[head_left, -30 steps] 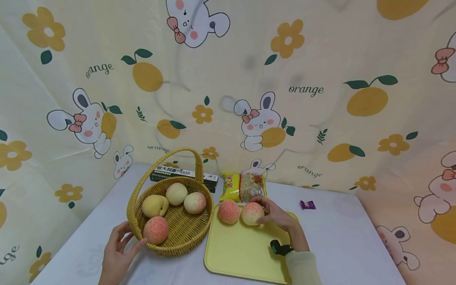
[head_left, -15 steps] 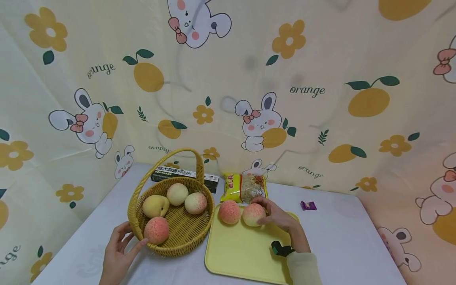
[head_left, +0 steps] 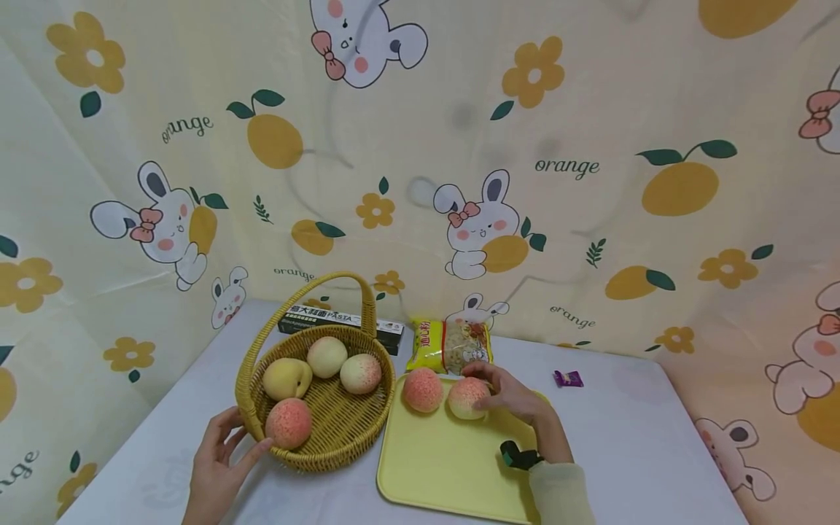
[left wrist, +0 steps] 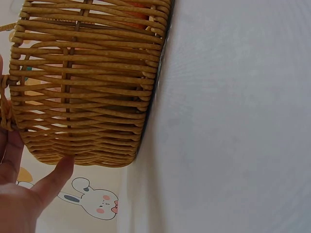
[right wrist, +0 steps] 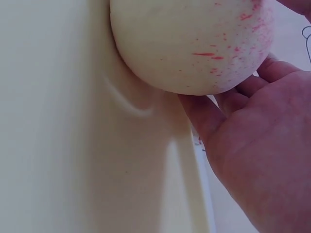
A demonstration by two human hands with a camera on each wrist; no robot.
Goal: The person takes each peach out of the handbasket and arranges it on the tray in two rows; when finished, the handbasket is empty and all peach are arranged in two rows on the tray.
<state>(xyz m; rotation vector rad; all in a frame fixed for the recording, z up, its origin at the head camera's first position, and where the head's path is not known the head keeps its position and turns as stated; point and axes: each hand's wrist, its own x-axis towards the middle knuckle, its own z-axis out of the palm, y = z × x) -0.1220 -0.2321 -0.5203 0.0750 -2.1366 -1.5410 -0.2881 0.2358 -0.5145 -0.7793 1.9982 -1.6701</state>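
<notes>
– where is the pale peach (head_left: pixel 464 399) held?
– at the far side of the tray (head_left: pixel 453 463), clasped by the right hand (head_left: pixel 513 398).
– how is it turned?
– pink side up; round, its long axis cannot be told.
– the left hand (head_left: pixel 218 458)?
– by it, the basket (head_left: pixel 331 459) is gripped.

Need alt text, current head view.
A person's right hand holds a pink-and-cream peach at the far end of a yellow tray, beside a pinker peach; the left hand grips a wicker basket of four fruits. Behind are a pasta box and yellow bag; a purple packet lies right.
</notes>
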